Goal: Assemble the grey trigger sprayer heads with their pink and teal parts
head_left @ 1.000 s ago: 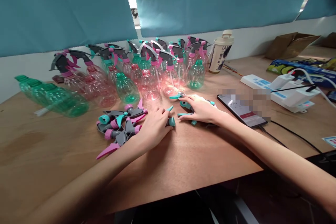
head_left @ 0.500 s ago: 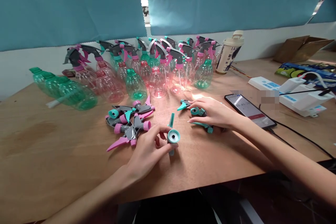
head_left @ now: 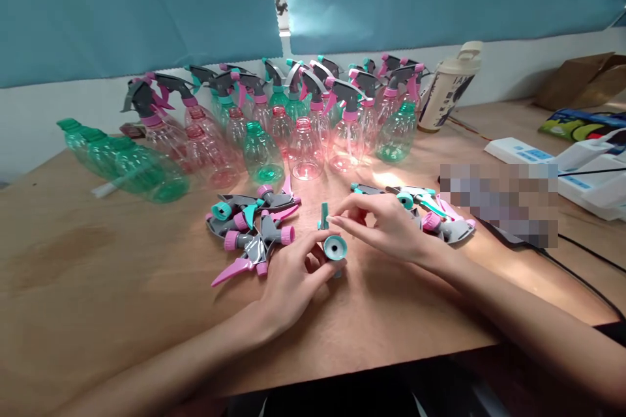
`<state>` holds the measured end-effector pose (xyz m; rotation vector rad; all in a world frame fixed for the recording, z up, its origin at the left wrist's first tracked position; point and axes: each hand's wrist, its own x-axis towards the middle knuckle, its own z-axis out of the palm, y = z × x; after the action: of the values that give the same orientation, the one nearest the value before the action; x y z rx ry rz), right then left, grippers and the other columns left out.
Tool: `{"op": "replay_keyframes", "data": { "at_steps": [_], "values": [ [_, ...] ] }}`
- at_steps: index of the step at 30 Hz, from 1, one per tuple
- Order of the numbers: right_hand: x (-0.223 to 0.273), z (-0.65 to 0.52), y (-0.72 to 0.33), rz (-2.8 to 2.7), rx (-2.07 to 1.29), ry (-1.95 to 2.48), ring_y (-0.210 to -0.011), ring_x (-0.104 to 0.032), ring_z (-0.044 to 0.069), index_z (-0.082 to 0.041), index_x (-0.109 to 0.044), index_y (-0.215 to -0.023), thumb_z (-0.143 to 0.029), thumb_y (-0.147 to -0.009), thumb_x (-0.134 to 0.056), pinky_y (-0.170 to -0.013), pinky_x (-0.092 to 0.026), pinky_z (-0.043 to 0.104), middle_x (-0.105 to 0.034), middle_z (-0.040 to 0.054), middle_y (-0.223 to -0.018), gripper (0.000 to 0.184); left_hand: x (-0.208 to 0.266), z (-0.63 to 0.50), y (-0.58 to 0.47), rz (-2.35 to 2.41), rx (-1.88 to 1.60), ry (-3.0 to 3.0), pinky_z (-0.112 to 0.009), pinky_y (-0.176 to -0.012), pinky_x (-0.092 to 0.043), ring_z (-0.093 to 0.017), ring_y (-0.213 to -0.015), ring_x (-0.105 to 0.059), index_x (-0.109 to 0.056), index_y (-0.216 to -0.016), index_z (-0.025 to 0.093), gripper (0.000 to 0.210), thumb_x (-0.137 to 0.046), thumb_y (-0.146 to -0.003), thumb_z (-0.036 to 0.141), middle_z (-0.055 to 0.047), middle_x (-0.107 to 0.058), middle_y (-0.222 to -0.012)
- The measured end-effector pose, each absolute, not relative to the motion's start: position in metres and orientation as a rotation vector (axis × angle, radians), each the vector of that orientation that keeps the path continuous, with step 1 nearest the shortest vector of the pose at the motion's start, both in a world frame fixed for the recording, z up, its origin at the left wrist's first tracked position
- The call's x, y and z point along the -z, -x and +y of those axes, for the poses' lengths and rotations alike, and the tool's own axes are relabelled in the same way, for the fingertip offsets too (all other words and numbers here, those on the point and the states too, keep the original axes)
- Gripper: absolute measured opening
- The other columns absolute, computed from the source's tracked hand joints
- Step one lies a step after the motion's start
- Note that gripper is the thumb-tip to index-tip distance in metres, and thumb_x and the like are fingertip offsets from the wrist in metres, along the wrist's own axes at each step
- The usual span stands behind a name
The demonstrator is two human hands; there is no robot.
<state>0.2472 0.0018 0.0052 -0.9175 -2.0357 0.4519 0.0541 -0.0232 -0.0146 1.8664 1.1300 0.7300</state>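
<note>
Head view: the wooden table (head_left: pixel 381 332) bears clustered bottles (head_left: pixel 307 155), before which the half-closed left hand (head_left: pixel 292 275) grips a teal-collared spray head (head_left: pixel 335 248), the partly curled right hand (head_left: pixel 384 225) lying close beside its teal trigger (head_left: pixel 324 214), any hold indiscernible.

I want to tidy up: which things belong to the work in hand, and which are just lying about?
Likely in use:
teal-collared spray head in the left hand, right hand close by
loose trigger spray heads
pink and green bottles

Likely just lying about:
cream tumbler
white power strip
cardboard box
</note>
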Motion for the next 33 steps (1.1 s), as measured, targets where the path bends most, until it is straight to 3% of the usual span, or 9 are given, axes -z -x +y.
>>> {"op": "replay_keyframes", "data": {
  "at_steps": [4, 9, 15, 21, 27, 33],
  "values": [
    [0.004, -0.007, -0.246, -2.067, -0.383, 0.878, -0.048, -0.046, 0.007, -0.016, -0.062, -0.079, -0.026, -0.086, -0.060, -0.047, -0.035, 0.019, -0.052, -0.0049, -0.055, 0.012, 0.012, -0.017, -0.055, 1.101, -0.777, -1.820, -0.022, -0.061, -0.046, -0.012, -0.068, -0.058, -0.061, -0.112, 0.021, 0.027, -0.061, -0.085, 0.025, 0.000, -0.065, -0.091],
    [0.009, -0.010, -0.242, -2.199, -0.058, 0.840, -0.047, -0.049, 0.009, -0.014, -0.064, -0.081, -0.027, -0.088, -0.057, -0.047, -0.036, 0.023, -0.057, -0.0023, -0.055, 0.016, 0.010, -0.017, -0.053, 1.140, -0.801, -1.848, -0.022, -0.056, -0.045, -0.012, -0.063, -0.056, -0.061, -0.114, 0.021, 0.030, -0.063, -0.084, 0.027, 0.000, -0.065, -0.086],
    [0.006, -0.018, -0.236, -2.165, 0.065, 0.853, -0.050, -0.053, 0.011, -0.009, -0.068, -0.085, -0.026, -0.087, -0.061, -0.049, -0.038, 0.025, -0.059, -0.0007, -0.054, 0.018, 0.014, -0.021, -0.050, 1.138, -0.827, -1.913, -0.020, -0.055, -0.044, -0.010, -0.060, -0.052, -0.062, -0.109, 0.022, 0.026, -0.063, -0.083, 0.021, 0.001, -0.066, -0.091],
    [0.006, -0.025, -0.233, -2.147, 0.223, 0.943, -0.047, -0.052, 0.013, -0.012, -0.070, -0.079, -0.039, -0.084, -0.065, -0.048, -0.036, 0.027, -0.059, -0.0006, -0.051, 0.028, 0.017, -0.021, -0.048, 1.153, -0.845, -1.963, -0.022, -0.058, -0.046, -0.012, -0.064, -0.053, -0.060, -0.116, 0.022, 0.034, -0.063, -0.083, 0.019, 0.000, -0.065, -0.090],
    [0.017, -0.026, -0.231, -2.097, 0.043, 0.968, -0.042, -0.049, 0.010, -0.009, -0.067, -0.093, -0.045, -0.086, -0.060, -0.047, -0.037, 0.024, -0.058, -0.0026, -0.051, 0.037, 0.017, -0.018, -0.047, 1.144, -0.855, -1.982, -0.026, -0.070, -0.048, -0.017, -0.081, -0.059, -0.061, -0.119, 0.025, 0.033, -0.060, -0.086, 0.022, -0.003, -0.065, -0.101],
    [0.020, -0.026, -0.230, -2.032, -0.208, 0.892, -0.040, -0.047, 0.008, -0.010, -0.065, -0.102, -0.040, -0.089, -0.058, -0.045, -0.039, 0.020, -0.055, -0.0057, -0.048, 0.033, 0.018, -0.017, -0.047, 1.117, -0.832, -1.915, -0.022, -0.061, -0.046, -0.012, -0.068, -0.053, -0.059, -0.124, 0.028, 0.038, -0.058, -0.087, 0.020, -0.001, -0.061, -0.097]
  ]
}}
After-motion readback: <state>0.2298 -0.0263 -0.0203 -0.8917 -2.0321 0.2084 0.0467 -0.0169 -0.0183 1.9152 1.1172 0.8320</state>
